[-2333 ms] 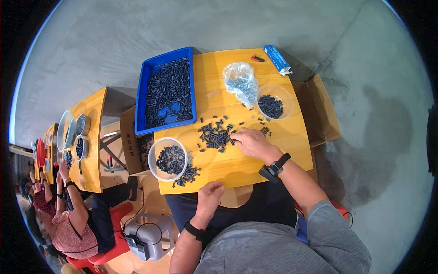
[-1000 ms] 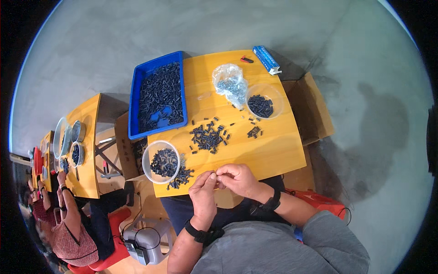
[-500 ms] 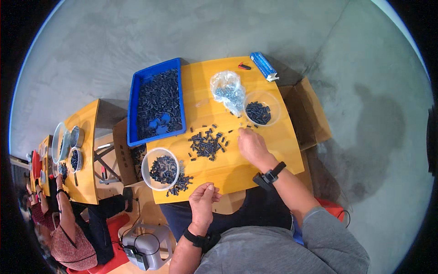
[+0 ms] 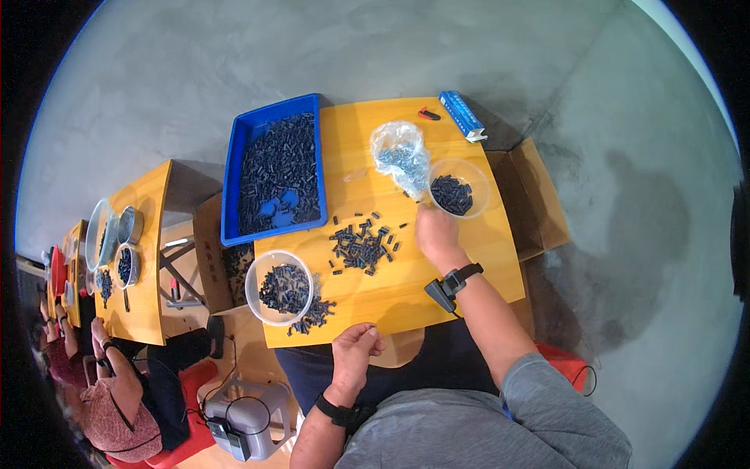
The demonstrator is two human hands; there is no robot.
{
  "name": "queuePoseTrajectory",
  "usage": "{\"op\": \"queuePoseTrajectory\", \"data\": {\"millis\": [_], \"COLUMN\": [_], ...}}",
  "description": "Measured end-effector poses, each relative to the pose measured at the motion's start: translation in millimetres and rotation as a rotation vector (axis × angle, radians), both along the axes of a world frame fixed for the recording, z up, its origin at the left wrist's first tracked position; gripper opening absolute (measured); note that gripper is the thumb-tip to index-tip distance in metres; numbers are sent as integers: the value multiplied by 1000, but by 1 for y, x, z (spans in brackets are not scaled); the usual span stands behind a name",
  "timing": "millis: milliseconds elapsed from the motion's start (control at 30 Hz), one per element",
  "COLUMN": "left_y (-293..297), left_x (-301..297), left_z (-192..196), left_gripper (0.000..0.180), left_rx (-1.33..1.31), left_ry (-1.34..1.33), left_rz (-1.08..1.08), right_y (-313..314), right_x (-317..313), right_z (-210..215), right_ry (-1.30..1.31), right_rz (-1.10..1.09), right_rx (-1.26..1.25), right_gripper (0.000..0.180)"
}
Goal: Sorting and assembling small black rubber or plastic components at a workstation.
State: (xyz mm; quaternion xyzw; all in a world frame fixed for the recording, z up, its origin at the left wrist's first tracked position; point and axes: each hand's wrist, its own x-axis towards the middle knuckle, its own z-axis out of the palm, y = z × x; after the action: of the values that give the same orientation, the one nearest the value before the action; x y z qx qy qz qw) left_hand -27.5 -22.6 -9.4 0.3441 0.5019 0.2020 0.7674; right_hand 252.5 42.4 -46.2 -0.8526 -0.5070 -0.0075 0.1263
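My left hand (image 4: 356, 356) hovers at the table's near edge, thumb and fingers pinched together; anything between them is too small to make out. My right hand (image 4: 439, 233) reaches over the table, its fingers drawn together at the near-left rim of a clear round tub (image 4: 478, 184) of small black parts. Its fingertips are partly hidden, so what they hold does not show. Left of that hand lies a loose pile of small black plastic parts (image 4: 362, 247). A second clear tub (image 4: 256, 302), with more black pieces, stands front left beside spilled small parts (image 4: 314, 316).
A blue tray (image 4: 320, 168) full of black parts occupies the back left. Behind the right tub sits a plastic bag (image 4: 400, 152) of small metallic pieces. A blue box (image 4: 462, 116) and a red-and-black tool (image 4: 428, 114) lie farther back. Cardboard boxes (image 4: 539, 199) flank the table; people work leftward.
My right hand has shifted slightly across the table, closer to the right tub's rim. My left hand has moved a little right and nearer to me, still pinched. The view has shifted slightly.
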Motion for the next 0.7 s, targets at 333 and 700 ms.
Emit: {"op": "queuePoseTrajectory", "data": {"millis": [333,700], "left_y": [0,0], "left_x": [-5,2], "left_z": [-13,-13], "left_gripper": [14,14], "left_rx": [-2,21], "left_ry": [32,39], "left_rz": [21,-16], "right_y": [-29,-50], "right_x": [-13,-8], "right_z": [27,15], "right_ry": [542,451], "right_rz": [161,131], "right_rx": [243,130], "right_gripper": [11,10]}}
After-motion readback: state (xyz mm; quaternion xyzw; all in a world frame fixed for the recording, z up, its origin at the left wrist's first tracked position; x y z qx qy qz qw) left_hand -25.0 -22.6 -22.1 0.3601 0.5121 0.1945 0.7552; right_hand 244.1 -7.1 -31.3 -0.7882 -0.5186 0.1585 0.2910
